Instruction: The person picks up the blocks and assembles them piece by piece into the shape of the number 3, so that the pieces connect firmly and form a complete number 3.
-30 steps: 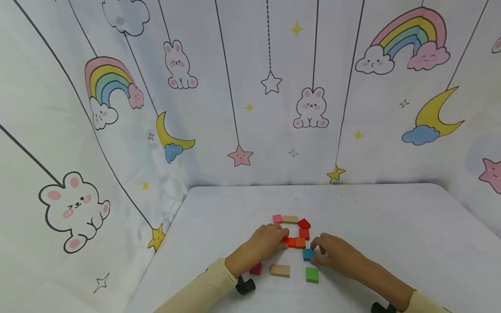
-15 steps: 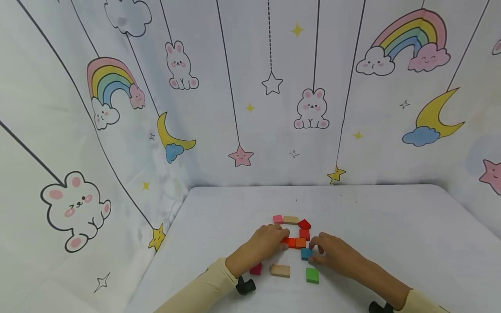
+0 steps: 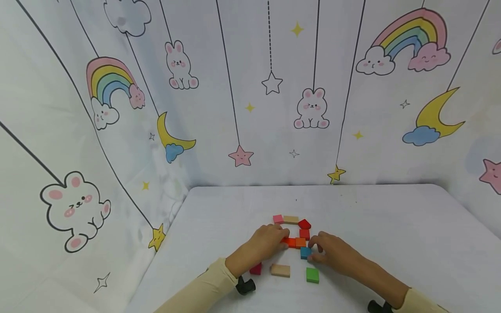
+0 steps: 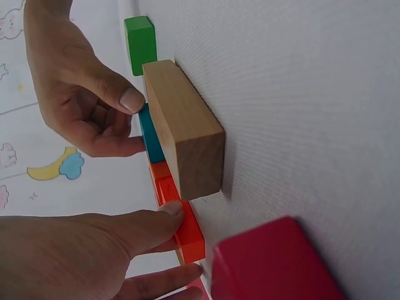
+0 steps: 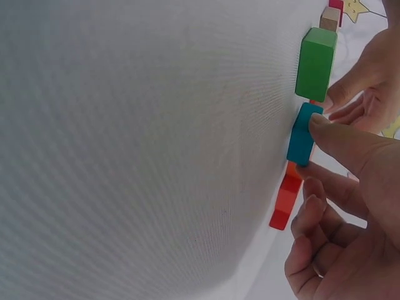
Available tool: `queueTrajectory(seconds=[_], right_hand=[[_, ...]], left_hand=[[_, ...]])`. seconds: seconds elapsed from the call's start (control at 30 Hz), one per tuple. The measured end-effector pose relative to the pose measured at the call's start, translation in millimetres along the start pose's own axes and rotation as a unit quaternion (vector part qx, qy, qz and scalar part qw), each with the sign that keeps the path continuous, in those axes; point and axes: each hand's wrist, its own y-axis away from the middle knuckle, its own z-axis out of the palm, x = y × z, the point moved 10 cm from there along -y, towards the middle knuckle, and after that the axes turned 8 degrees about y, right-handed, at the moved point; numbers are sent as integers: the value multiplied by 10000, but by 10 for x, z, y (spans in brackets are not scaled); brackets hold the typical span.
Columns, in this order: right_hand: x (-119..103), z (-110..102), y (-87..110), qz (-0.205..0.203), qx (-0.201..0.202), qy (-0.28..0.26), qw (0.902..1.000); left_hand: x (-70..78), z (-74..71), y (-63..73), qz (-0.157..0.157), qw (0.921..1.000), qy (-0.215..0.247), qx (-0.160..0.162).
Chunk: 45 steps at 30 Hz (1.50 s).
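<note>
A row of small wooden blocks curves across the white table. My left hand point(image 3: 264, 242) grips the orange-red block point(image 4: 186, 228) at the row's left end, its thumb on the near side. Thumb and index finger of my right hand point(image 3: 336, 253) pinch a blue block point(image 5: 302, 139), which lies just below the orange block point(image 3: 300, 242) at the row's right end. Above that stand a red square block point(image 3: 304, 234), a red pointed block point(image 3: 304, 224), a plain wood block point(image 3: 291, 220) and a pink block point(image 3: 278, 219). The left hand hides part of the arrangement.
Closer to me lie a crimson block point(image 3: 256, 269), partly behind the left wrist, a plain wood block point(image 3: 280, 270) and a green block point(image 3: 312, 274). A white cloth with printed rabbits and rainbows point(image 3: 250, 87) hangs behind and left of the table point(image 3: 383, 226).
My right hand has slid the blue block a little left and away from me, up to the orange block. The left hand has stayed in place.
</note>
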Motion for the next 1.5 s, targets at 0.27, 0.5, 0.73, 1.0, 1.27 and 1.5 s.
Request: queueTrajectory(seconds=[0.27, 0.5, 0.73, 1.0, 1.27, 1.5], right_hand=[[20, -13, 2, -38, 62, -36, 10000], [35, -50, 46, 40, 15, -27, 10000], [-57, -97, 179, -394, -469, -121, 9980], [-221, 29, 337, -1041, -1171, -102, 9876], [-292, 55, 398, -1348, -1228, 67, 9832], [-266, 40, 384, -1106, -1107, 166, 9875]], left_hand=[[4, 1, -8, -47, 10000, 2, -55], [7, -5, 0, -117, 9999, -19, -84], [8, -9, 6, -112, 9999, -52, -59], [25, -31, 10, -53, 9999, -102, -8], [29, -21, 7, -62, 9999, -144, -33], [26, -24, 11, -96, 9999, -97, -63]])
